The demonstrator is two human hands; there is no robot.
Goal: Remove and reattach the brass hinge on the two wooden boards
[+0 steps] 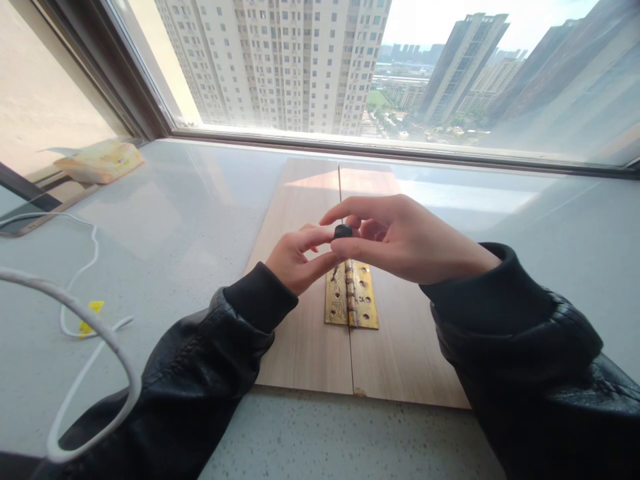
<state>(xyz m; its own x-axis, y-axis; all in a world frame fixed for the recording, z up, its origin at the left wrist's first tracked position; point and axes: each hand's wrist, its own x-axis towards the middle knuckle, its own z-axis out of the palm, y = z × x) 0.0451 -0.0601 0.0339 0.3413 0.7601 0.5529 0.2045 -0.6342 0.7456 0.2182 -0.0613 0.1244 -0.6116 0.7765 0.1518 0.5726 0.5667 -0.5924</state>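
Note:
Two wooden boards (300,347) lie side by side on a grey sill, their seam running away from me. A brass hinge (351,297) lies flat across that seam. My right hand (405,240) pinches the black rounded top of a small tool (343,231) that stands upright over the hinge's upper end. My left hand (295,257) touches the same tool lower down from the left, fingers curled toward it. The tool's shaft and tip are hidden behind my fingers. Both sleeves are black leather.
A white cable (80,333) loops over the sill at the left, near a small yellow scrap (93,310). A yellowish packet (100,161) lies in the far left corner by the window frame (150,113). Tall buildings show through the glass.

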